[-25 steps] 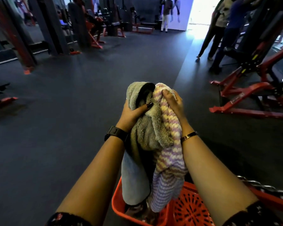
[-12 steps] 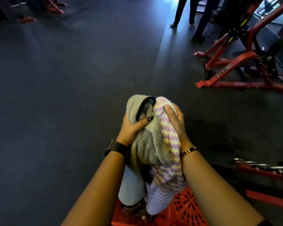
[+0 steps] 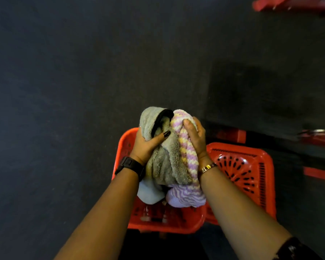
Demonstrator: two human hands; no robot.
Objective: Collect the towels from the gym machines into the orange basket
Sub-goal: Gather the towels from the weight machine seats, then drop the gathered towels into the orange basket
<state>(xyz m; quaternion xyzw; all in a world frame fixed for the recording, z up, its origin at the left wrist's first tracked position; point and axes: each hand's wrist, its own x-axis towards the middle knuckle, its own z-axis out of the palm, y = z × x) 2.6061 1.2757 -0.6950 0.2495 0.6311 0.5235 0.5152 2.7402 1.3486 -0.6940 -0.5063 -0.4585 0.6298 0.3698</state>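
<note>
Over the left rim of the orange basket [image 3: 123, 145], the left hand [image 3: 146, 145], a black watch [image 3: 131, 165] at its wrist, clutches a grey towel [image 3: 167, 162], thumb pressed across it. A pale blue towel [image 3: 148, 192] below dips into the basket. Over the basket's middle hangs a lilac, yellow and white striped towel [image 3: 186, 152], its end inside; the right hand [image 3: 195, 137] grasps its top. What lies at the basket's bottom is blurred. Just right of the basket sits a perforated orange panel [image 3: 242, 171].
</note>
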